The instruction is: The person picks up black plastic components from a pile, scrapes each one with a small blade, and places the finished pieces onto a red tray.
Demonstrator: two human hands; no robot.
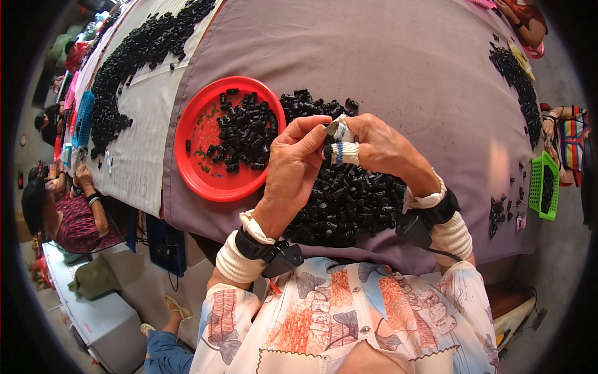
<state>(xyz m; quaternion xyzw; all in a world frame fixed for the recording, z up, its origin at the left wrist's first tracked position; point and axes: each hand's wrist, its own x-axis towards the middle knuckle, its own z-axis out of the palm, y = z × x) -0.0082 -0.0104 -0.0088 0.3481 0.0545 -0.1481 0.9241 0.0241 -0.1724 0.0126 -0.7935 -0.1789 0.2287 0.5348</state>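
Observation:
My left hand (293, 165) pinches a small black plastic part (327, 129) between thumb and forefinger, over the pile. Meeting it there is my right hand (387, 151), its fingers bent inward, with white knitted finger covers (344, 153) striped in blue. Something small and greyish shows at the right fingertips; its kind is hard to tell. Beneath both hands spreads a heap of black plastic parts (349, 206). To the left of my left hand, a round red plastic tray (190, 171) holds more black parts and small dark scraps.
A mauve cloth (430, 68) covers the table. More black parts lie in long heaps at the far left (140, 47) and far right (517, 81). A green basket (537, 187) is at the right edge, a blue basket (83, 118) at the left. Other people sit around the table.

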